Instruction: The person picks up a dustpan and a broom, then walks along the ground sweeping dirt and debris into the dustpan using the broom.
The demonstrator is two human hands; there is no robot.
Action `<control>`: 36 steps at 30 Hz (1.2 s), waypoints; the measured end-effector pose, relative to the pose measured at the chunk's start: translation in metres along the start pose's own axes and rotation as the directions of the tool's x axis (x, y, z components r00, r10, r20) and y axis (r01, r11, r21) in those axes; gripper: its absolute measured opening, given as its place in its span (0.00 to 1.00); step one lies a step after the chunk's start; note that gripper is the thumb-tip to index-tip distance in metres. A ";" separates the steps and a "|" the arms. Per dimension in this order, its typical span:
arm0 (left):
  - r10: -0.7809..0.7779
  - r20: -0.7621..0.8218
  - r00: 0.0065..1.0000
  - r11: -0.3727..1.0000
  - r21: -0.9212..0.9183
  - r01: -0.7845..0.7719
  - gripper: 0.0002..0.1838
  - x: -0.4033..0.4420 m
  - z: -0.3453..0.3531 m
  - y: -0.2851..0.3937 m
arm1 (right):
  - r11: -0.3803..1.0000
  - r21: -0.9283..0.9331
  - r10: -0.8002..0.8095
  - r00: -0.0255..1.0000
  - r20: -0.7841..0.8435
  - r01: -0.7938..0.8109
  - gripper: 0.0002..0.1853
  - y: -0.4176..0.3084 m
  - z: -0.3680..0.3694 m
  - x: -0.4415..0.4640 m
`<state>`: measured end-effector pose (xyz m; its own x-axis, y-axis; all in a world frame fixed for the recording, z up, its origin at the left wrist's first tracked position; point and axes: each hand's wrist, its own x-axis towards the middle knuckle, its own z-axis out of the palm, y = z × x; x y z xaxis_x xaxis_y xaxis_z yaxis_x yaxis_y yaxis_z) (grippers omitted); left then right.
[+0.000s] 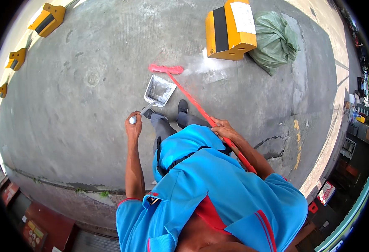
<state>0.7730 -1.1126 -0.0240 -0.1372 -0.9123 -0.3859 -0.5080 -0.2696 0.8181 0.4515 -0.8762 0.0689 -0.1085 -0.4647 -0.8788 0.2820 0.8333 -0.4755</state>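
My left hand (134,124) is wrapped around the white-tipped grey handle of a long-handled dustpan (171,90). The white pan rests on the concrete in front of my shoes, with greyish-white residue inside. My right hand (222,127) grips the red handle of a broom (190,99), whose upper end passes under my right arm. Just beyond the pan's far edge, the broom's pinkish-red head (166,69) lies on the ground. To the right of the broom head, white powder (211,66) is spread over the pavement.
A yellow-and-black barrier block (220,31) with white paper on it stands ahead right, against a tied green sack (272,42). Several similar blocks (50,20) line the left side. Cracked pavement (272,147) lies to my right, and a low kerb (66,197) runs behind on the left.
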 end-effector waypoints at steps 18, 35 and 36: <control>-0.002 -0.009 1.000 0.999 0.053 0.002 0.11 0.003 0.001 -0.006 | 0.971 -0.218 -0.147 0.967 -0.207 0.101 0.37 -0.026 -0.033 0.033; 0.047 0.060 0.997 0.999 -0.026 -0.045 0.09 0.000 -0.003 0.001 | 0.993 0.059 0.103 0.994 0.042 -0.106 0.36 -0.029 -0.001 -0.075; 0.051 0.062 0.997 0.998 -0.032 -0.049 0.09 0.001 -0.002 0.000 | 0.995 0.053 0.090 0.996 -0.027 -0.089 0.36 -0.029 -0.003 -0.076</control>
<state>0.7740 -1.1145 -0.0235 -0.2152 -0.9041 -0.3693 -0.4729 -0.2344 0.8494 0.4489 -0.8640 0.1495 -0.1086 -0.3790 -0.9190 0.3402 0.8545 -0.3926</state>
